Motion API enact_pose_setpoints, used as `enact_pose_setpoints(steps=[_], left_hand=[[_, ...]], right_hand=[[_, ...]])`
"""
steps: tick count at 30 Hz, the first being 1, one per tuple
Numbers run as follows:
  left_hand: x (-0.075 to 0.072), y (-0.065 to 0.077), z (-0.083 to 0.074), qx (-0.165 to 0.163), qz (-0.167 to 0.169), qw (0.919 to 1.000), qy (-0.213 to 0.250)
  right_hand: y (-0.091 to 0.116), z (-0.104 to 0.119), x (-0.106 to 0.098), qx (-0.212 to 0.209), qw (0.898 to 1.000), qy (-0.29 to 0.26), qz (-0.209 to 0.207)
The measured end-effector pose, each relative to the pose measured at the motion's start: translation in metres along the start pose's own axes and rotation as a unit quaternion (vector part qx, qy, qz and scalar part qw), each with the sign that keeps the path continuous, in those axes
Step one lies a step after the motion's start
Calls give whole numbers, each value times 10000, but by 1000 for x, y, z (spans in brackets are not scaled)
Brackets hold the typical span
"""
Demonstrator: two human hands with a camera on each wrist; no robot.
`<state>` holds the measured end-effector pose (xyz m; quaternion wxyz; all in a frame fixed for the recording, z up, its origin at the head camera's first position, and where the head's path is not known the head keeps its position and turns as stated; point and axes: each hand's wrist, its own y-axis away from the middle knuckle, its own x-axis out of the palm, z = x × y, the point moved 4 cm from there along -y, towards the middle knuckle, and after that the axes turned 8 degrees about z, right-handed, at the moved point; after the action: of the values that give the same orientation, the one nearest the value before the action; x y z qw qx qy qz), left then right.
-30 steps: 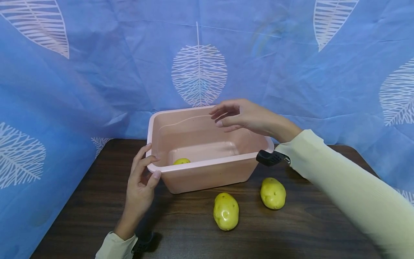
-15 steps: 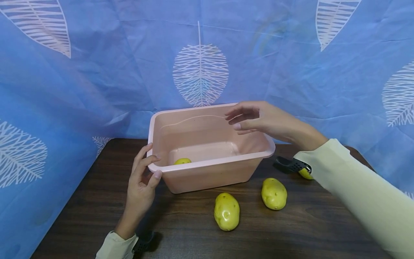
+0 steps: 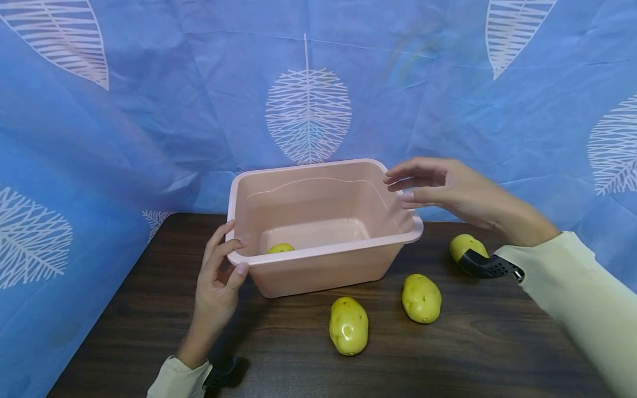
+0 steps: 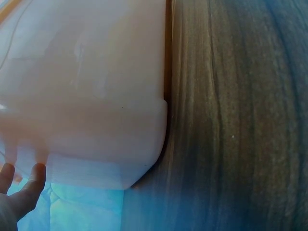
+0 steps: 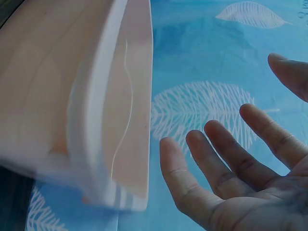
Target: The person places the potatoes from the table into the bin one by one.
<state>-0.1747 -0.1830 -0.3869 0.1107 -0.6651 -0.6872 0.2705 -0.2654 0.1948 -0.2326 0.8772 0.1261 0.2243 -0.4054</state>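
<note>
A pink plastic tub point(image 3: 318, 271) stands on the table. My left hand point(image 3: 216, 287) holds its front left corner, fingers over the rim and thumb on the outside. The left wrist view shows those fingertips point(image 4: 36, 180) against the tub wall. At the tub's right end, my right hand point(image 3: 443, 182) hovers with nothing in it, its fingers spread apart in the right wrist view. One yellow potato point(image 3: 281, 248) is inside the tub, mostly hidden by the front wall. On the table lie a front potato point(image 3: 349, 326), a second potato point(image 3: 421, 298) and a third potato point(image 3: 466, 246) below the right wrist.
The dark wooden table point(image 3: 278, 354) carries everything. Close behind it hangs a blue cloth point(image 3: 199, 99) with white leaf prints. A black strap point(image 3: 485, 265) on the right wrist overlaps the third potato in the head view.
My right hand has moved from over the tub to the right, past its right rim. The third potato, hidden before by the right arm, now shows. The left hand has stayed put.
</note>
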Motion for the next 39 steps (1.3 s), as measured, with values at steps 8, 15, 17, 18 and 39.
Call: enact_pose_setpoints(steps=[8, 15, 17, 18, 39], left_hand=[[0, 0, 0, -10, -9, 10000, -45], [0, 0, -1, 2, -14, 10000, -1], [0, -1, -1, -14, -6, 10000, -3], [0, -1, -1, -23, -4, 10000, -13], [1, -1, 1, 25, -29, 9999, 117]], right_hand=[[19, -16, -15, 72, 9997, 63, -204], [37, -40, -28, 474, 9969, 418, -465], [43, -49, -32, 590, 9959, 433, -540], [46, -53, -34, 627, 9953, 458, -571], [94, -141, -52, 501, 9928, -10, -1088]])
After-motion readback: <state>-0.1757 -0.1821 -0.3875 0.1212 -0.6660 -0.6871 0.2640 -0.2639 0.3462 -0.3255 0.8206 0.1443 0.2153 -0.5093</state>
